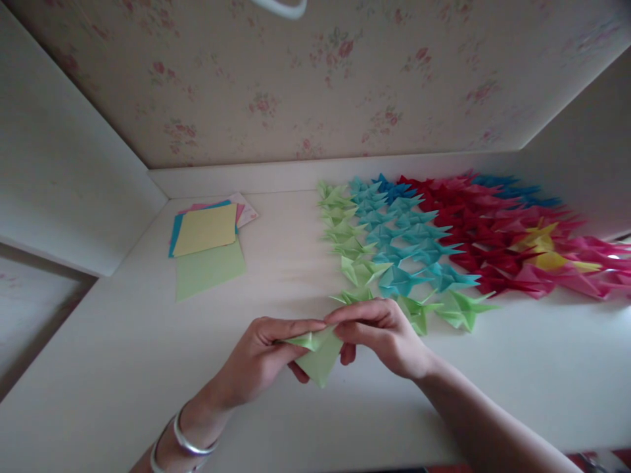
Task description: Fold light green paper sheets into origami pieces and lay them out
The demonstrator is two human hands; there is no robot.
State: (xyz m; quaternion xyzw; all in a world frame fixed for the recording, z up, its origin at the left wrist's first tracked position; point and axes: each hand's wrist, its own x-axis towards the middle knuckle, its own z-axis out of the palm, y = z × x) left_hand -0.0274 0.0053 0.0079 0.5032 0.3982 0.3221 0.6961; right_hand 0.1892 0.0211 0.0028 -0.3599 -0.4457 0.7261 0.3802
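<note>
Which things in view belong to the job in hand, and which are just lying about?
Job, apparently:
pale green paper, partly folded, in left hand and right hand
loose sheets
folded paper figures

Incidental:
silver bangles, worn
white curved object, top edge

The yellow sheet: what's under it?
Beneath the yellow sheet, a blue sheet, pink paper, a green sheet and whitish paper peek out; their covered parts and anything hidden can't be seen.

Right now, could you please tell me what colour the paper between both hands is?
The paper is light green, clear in the head view.
</note>
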